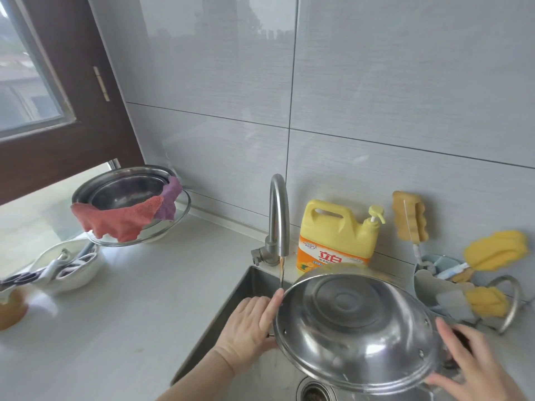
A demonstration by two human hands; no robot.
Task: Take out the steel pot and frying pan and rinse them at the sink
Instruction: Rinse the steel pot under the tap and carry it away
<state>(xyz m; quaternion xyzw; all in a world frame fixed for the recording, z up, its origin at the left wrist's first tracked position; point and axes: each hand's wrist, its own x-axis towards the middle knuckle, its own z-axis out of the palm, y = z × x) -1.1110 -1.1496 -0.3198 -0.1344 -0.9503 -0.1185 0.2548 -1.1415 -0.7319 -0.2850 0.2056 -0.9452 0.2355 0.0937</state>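
A steel pot (pixel 347 322) is tilted over the sink (pixel 249 287), its open inside facing me. My left hand (pixel 249 325) grips the pot's left rim and handle. My right hand (pixel 469 363) holds the dark handle on its right side. A thin stream of water falls from the curved steel tap (pixel 278 215) just left of the pot's rim, by my left fingertips. The sink drain (pixel 314 390) shows below the pot. No frying pan is in view.
A yellow dish soap jug (pixel 337 233) stands behind the sink. Sponges and a wire rack (pixel 492 296) sit at the right. On the left counter are stacked steel bowls draped with cloths (pixel 127 204) and a white bowl of utensils (pixel 68 266).
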